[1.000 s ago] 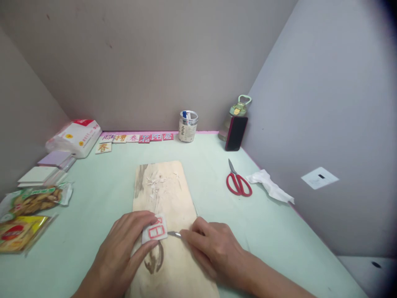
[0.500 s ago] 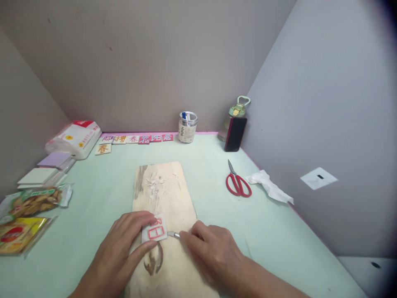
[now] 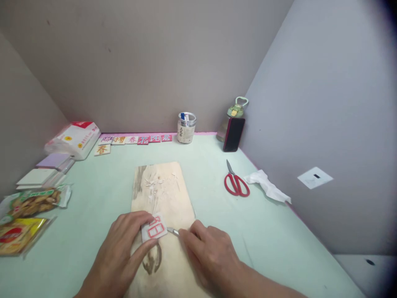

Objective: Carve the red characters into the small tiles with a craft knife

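A small white square tile (image 3: 156,232) with a red-outlined character lies on the wooden board (image 3: 172,198). My left hand (image 3: 124,244) grips it at the left side, forefinger at its upper edge and thumb at its lower edge. In my right hand (image 3: 211,250) is a carving knife (image 3: 173,231), its handle mostly hidden by the curled fingers. The blade points left, its tip right beside the tile's right edge; whether they touch I cannot tell. Pale shavings (image 3: 151,184) lie on the upper part of the board, and a dark brown mark shows below the tile.
Red-handled scissors (image 3: 236,184) and crumpled tissue (image 3: 268,186) lie to the right. Behind stand a jar (image 3: 186,129), a phone (image 3: 234,134) and a bottle (image 3: 236,111). Painted tiles (image 3: 143,140) line the back edge. Tissue pack (image 3: 76,138), stacked blocks (image 3: 37,178) and snack bags (image 3: 34,203) sit left.
The tile has turned slightly anticlockwise under my left hand. The knife's blade now slants a little more, its tip slightly higher. The whole view has shifted a little.
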`<state>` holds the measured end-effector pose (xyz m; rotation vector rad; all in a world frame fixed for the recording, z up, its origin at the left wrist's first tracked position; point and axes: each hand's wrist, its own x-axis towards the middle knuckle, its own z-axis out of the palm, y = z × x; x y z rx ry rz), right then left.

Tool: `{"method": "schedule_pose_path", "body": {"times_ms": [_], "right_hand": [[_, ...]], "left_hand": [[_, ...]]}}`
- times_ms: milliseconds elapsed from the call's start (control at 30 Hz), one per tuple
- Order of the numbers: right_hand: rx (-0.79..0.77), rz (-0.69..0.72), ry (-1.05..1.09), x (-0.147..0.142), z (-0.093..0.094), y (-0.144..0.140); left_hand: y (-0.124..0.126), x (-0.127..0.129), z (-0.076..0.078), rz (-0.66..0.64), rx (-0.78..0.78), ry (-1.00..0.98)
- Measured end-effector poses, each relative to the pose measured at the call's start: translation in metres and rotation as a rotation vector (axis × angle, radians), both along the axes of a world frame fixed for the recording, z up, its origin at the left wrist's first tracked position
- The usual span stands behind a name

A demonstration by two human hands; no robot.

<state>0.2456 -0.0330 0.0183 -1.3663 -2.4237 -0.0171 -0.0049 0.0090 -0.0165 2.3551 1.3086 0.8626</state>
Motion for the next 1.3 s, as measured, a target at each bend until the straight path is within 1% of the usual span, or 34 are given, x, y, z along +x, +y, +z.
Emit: {"method": "schedule_pose_path", "body": {"times_ms": [267,833,900,1067,1300], "right_hand": [[0.045,-0.030,0.012,-0.004,0.000,0.001],[0.023,-0.024,-0.034,-0.008,0.003,0.008],[0.006,-0.007,-0.044,-0.004,0.004,0.012],[-0.077,0.125,-0.058,0.011,0.005,0.025],[-0.091,0.166,-0.003,0.016,0.004,0.027]], "left_hand": [[0.000,0.003,-0.001,0.019,0.051,-0.004],[-0.001,0.007,-0.005,0.051,0.003,-0.002],[0.000,0.005,-0.005,0.049,-0.003,0.003],[0.004,-0.004,-0.004,0.008,-0.035,0.008],[0.007,-0.011,0.002,-0.022,-0.127,-0.012]]}}
